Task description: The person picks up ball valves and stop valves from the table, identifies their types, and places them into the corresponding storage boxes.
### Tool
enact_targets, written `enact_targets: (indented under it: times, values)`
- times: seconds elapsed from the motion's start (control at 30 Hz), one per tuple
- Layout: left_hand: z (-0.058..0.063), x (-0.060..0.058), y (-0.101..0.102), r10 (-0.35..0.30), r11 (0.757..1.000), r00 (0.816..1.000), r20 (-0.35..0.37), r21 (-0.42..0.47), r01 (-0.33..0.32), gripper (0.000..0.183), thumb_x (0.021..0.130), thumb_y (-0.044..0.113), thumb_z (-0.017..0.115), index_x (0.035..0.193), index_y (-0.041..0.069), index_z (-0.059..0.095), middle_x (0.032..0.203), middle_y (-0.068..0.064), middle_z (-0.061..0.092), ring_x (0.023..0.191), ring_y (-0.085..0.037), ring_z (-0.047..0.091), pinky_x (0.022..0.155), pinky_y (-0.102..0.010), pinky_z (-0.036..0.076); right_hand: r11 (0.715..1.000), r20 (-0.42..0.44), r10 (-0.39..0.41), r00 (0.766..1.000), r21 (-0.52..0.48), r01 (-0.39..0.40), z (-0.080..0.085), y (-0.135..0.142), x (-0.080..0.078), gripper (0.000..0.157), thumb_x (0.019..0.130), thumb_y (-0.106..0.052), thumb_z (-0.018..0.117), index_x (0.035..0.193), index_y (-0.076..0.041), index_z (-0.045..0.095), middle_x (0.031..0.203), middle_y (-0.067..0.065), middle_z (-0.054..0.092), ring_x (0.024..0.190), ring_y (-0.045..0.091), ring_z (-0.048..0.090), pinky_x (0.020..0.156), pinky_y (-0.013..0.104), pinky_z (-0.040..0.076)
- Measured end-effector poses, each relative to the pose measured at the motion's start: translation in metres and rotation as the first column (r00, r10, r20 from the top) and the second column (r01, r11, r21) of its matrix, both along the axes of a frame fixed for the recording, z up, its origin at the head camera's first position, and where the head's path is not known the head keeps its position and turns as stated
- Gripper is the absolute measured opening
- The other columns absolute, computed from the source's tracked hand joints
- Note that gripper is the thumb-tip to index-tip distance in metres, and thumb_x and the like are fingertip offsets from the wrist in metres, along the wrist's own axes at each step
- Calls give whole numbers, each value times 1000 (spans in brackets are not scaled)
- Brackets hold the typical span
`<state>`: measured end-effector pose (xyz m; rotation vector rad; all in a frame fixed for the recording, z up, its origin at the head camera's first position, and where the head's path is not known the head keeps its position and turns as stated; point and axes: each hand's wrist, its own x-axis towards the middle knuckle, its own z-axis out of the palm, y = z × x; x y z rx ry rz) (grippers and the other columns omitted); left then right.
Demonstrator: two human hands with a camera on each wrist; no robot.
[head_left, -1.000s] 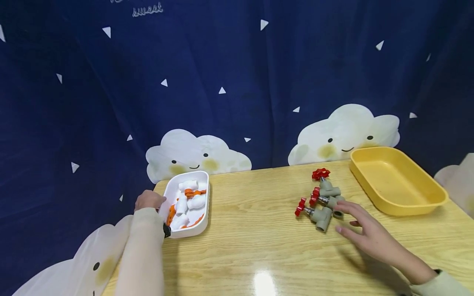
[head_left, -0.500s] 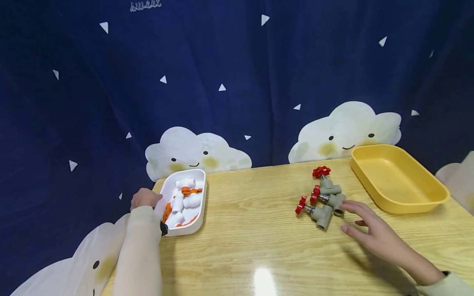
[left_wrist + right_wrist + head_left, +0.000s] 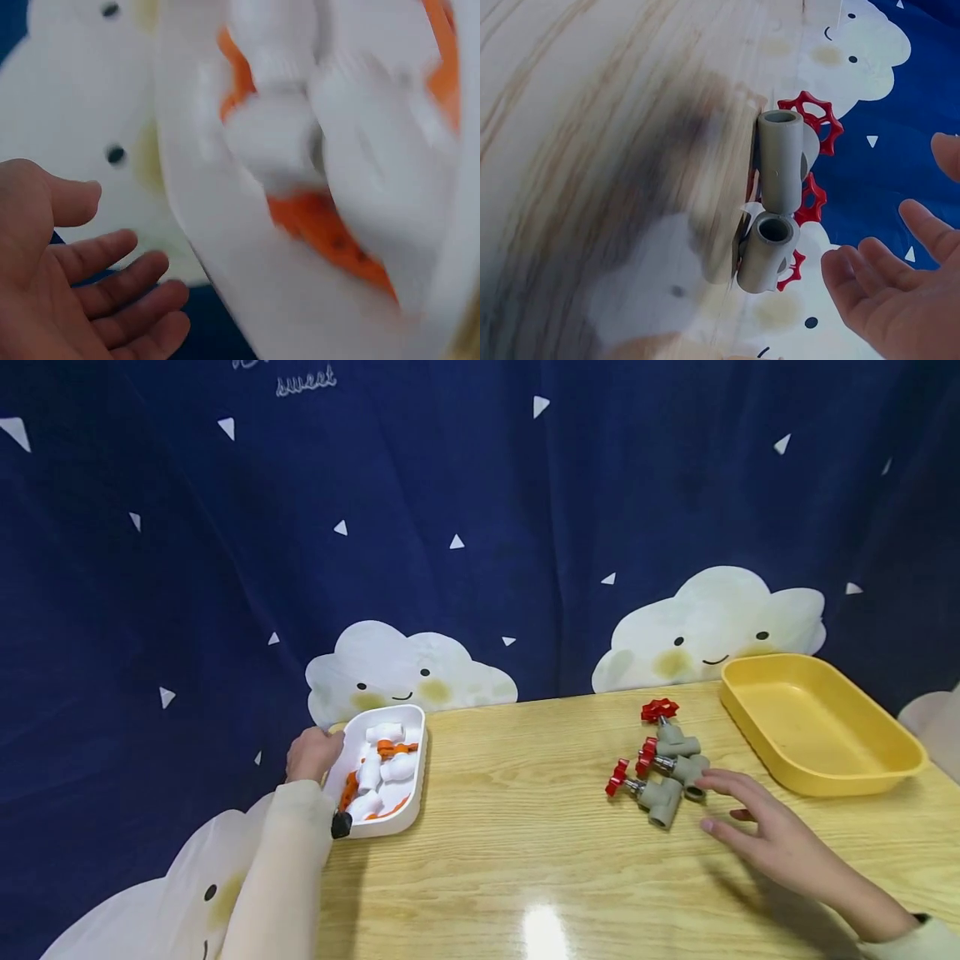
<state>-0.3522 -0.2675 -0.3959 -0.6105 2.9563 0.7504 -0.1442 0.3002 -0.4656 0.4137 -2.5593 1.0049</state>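
At the left end of the table stands a white plastic tray (image 3: 384, 829), holding several white pipe fittings (image 3: 369, 772) and orange parts (image 3: 349, 791). My left hand (image 3: 309, 755) is at the tray's left side; in the left wrist view its fingers are loosely bent and hold nothing. Three grey pipe valves with red handwheels lie close together on the right: a near valve (image 3: 660, 802), a middle valve (image 3: 684, 770) and a far valve (image 3: 677, 745). My right hand (image 3: 780, 843) hovers just right of them. Its fingers are relaxed, apart from the valves in the right wrist view.
An empty yellow tray (image 3: 840, 782) stands at the table's right rear. Bare wooden tabletop (image 3: 510, 793) lies between the white tray and the valves. A dark blue curtain (image 3: 450, 460) with clouds hangs behind the table.
The white tray has shifted slightly left along with my left hand, which now sits a little farther back along its side. My right hand and the valves stay nearly as they were.
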Motion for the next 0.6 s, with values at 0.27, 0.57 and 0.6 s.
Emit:
enact_targets:
  times: [0.27, 0.57, 0.6]
  values:
    - [24, 19, 50, -85, 990, 963, -255, 88, 110, 47, 100, 34, 45, 134, 3, 53, 137, -22, 57, 124, -41, 52, 107, -55, 42, 1000, -41, 13, 999, -3, -13, 2, 4, 2, 47, 86, -5, 74, 130, -13, 59, 136, -37, 35, 121, -25, 32, 76, 13, 50]
    - [40, 63, 114, -302, 927, 760, -575, 8, 375, 42, 96, 26, 57, 134, 6, 57, 139, -17, 58, 121, -38, 59, 100, -55, 46, 1000, -48, 25, 999, -11, -25, 7, 3, 1, 48, 86, -4, 74, 130, -12, 59, 137, -38, 34, 121, -25, 32, 75, 15, 50]
    - [40, 68, 118, -313, 924, 744, -591, -7, 383, 42, 96, 25, 58, 134, 5, 57, 139, -16, 58, 120, -38, 60, 98, -55, 47, 1000, -47, 23, 999, -7, -23, 7, 2, 0, 48, 86, -4, 74, 130, -12, 59, 137, -39, 33, 121, -25, 32, 75, 15, 50]
